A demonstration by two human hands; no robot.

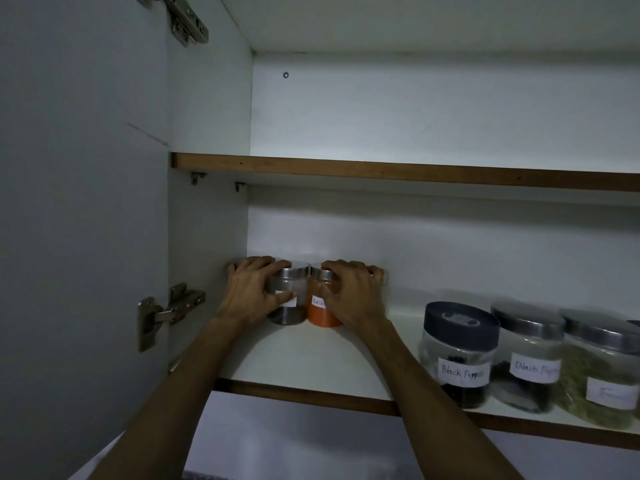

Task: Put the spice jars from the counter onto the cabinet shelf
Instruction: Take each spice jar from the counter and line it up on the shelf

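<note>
1. Head view, only view. Open cabinet, lower shelf (311,368) in use, upper shelf (381,166) bare as far as visible from below. Door with hinge (166,311) swung open at left.

2. Left hand (254,289) curls round a clear jar with dark contents (289,299): thumb across its white label, fingers over the steel lid and round the left side. Clamped on the jar.

3. Right hand (349,292) curls round the orange spice jar (320,311): thumb on the front beside the label (reads "Red ch…", rest hidden), fingers over the lid and round the right side. Clamped on the jar.

4. Both jars stand upright on the lower shelf, toward the back left corner, touching each other side by side. Bases appear to sit flat on the shelf; hands not yet released.

5. A further lid edge shows behind each hand, at far left and far right of the pair; too covered to identify.

6. Right part of the shelf, near the front edge: blue-lidded jar labelled "Black Pepper" (460,355), a steel-lidded jar with a like label (528,358), a jar of green dried herb (602,375); row continues out of frame.

7. Judgement on progress: several jars shelved, this pair placed or being nudged into line. Release is what remains here. Counter not in view, so cannot tell how many jars are left.
</note>
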